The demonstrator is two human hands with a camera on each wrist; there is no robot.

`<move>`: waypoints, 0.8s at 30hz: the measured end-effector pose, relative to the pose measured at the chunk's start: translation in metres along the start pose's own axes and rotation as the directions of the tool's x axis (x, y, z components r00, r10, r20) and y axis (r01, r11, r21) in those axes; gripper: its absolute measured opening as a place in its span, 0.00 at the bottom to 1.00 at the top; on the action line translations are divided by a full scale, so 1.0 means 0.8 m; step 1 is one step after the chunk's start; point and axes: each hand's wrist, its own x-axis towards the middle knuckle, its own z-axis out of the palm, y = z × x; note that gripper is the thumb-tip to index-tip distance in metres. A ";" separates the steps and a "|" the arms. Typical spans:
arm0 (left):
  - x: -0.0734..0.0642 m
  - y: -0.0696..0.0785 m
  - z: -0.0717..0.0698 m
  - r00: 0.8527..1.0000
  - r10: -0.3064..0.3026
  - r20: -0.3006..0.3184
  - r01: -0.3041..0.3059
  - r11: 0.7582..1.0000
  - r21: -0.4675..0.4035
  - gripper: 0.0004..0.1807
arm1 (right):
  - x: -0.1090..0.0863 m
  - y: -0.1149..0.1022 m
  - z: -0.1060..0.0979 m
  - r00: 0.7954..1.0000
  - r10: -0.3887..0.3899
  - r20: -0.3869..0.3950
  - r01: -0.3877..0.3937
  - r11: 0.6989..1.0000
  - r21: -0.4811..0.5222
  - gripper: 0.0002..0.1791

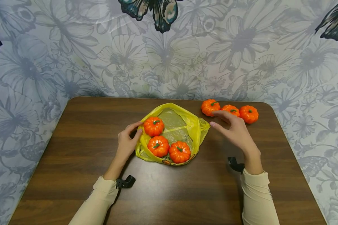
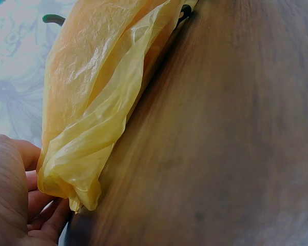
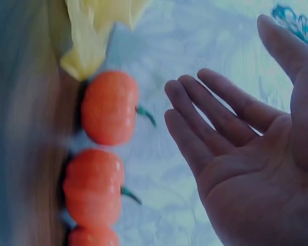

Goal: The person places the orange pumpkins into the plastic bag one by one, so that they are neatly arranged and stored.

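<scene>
A yellow plastic bag [image 1: 197, 126] lies spread wide on the table with three small orange pumpkins in it: one pumpkin [image 1: 153, 126] at the left, another [image 1: 158, 146] in front of it, a third [image 1: 180, 152] to the right. My left hand [image 1: 128, 137] pinches the bag's left edge beside the first pumpkin. In the left wrist view its fingers curl behind the gathered yellow plastic [image 2: 84, 159]. My right hand [image 1: 233, 128] hovers right of the bag with fingers extended and nothing held. Past its fingertips sit a pumpkin [image 1: 210, 107], a partly covered one [image 1: 230, 109] and one more [image 1: 249, 114].
The brown wooden table [image 1: 169, 193] meets a flower-patterned wall [image 1: 169, 62] at its far edge. The three loose pumpkins stand in a row near the back right corner. A black wrist strap mount [image 1: 125, 182] sits on the left wrist, another [image 1: 236, 164] on the right.
</scene>
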 end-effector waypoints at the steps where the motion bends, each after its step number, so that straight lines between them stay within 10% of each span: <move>1: 0.000 0.000 0.000 1.000 0.003 -0.001 -0.003 1.000 -0.001 0.16 | -0.001 0.003 -0.005 1.000 0.015 -0.020 -0.015 1.000 0.004 0.26; 10: -0.001 -0.002 0.002 1.000 0.016 -0.015 -0.016 1.000 -0.005 0.17 | -0.010 0.028 -0.037 0.981 0.073 -0.177 -0.080 0.996 -0.032 0.25; 24: -0.001 -0.002 0.002 1.000 0.013 -0.011 -0.013 1.000 0.005 0.16 | -0.018 0.077 -0.058 0.893 0.188 -0.410 -0.173 0.982 0.074 0.28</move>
